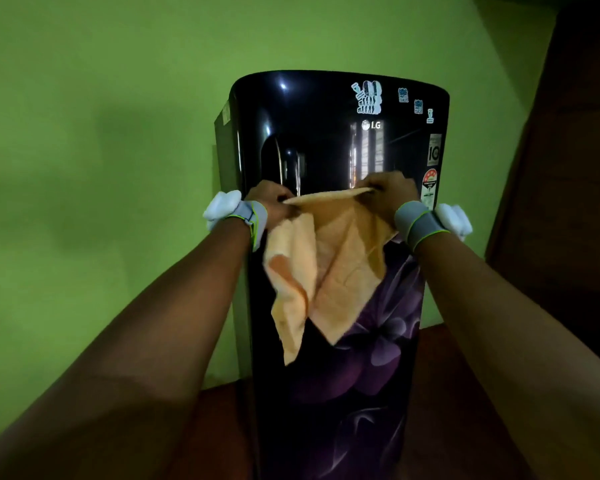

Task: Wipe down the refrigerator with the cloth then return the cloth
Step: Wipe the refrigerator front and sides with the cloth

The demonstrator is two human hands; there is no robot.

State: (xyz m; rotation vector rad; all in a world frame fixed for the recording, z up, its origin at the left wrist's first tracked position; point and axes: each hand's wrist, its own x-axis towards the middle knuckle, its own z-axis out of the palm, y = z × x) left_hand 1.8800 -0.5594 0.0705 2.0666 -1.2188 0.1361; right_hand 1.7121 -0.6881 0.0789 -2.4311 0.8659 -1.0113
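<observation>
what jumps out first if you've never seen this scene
A peach cloth hangs at centre, stretched by its top edge between the left hand and right hand. Behind it stands a glossy dark refrigerator with purple flowers low on its door, against a bright green wall.

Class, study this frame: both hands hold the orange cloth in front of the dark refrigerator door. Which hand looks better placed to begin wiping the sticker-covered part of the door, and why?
Probably the right hand. It grips the cloth directly below the stickers on the refrigerator; the left hand sits at the opposite edge.
</observation>
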